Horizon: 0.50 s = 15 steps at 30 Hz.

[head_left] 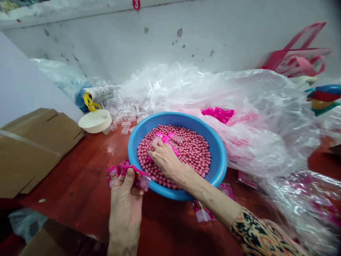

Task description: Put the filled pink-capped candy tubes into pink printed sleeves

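Note:
A blue basin (220, 153) full of pink beads (194, 149) stands on the red table. My left hand (126, 195) is beside its left front rim, with thumb and fingers closed on pink printed packets (137, 175). Inside the basin, my right hand (166, 160) reaches over the beads, its fingers on clear tubes with bright pink caps (173, 140). Its fingertips are partly hidden among the tubes, so its exact hold is unclear. Another printed packet (203, 212) lies under my right forearm, near the basin's front.
Clear tubes (126, 124) are heaped behind the basin, by a white round lid (96, 121) and yellow tape (90, 103). Clear plastic bags (266, 121) cover the right side, with a bright pink bundle (220, 114) in them. A cardboard box (34, 149) stands left.

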### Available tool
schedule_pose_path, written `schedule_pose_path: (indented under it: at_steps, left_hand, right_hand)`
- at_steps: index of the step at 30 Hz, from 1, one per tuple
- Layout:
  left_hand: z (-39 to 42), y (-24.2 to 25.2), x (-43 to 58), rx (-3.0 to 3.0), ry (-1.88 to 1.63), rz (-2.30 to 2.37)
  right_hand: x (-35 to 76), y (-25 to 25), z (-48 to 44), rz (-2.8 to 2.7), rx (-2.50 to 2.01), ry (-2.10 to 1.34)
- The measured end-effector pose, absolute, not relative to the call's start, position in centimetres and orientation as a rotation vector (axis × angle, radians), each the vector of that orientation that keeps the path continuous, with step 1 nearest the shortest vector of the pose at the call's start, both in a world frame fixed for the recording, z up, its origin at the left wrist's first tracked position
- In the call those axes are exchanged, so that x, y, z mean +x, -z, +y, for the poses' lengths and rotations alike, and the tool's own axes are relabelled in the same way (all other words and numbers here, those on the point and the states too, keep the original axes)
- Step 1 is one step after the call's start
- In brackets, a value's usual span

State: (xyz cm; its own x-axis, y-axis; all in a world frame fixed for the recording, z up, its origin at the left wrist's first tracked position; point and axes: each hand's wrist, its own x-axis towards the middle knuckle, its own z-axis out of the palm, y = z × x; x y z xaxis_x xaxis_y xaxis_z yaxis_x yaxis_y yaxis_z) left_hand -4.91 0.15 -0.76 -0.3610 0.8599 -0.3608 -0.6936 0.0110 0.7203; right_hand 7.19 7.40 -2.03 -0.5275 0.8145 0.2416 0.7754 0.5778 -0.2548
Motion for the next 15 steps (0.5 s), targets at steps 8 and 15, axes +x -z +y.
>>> schedule_pose_path:
  at_steps: [8, 15]
  left_hand:
    - [1.5, 0.9, -5.2, 0.185, -1.695, 0.972]
    - [1.5, -0.4, -2.7, 0.167, -1.773, 0.89]
  right_hand:
    - [10.1, 0.1, 5.9, -2.165, -1.337, -0.276]
    - [12.3, 1.1, 1.3, -1.905, -1.534, -0.485]
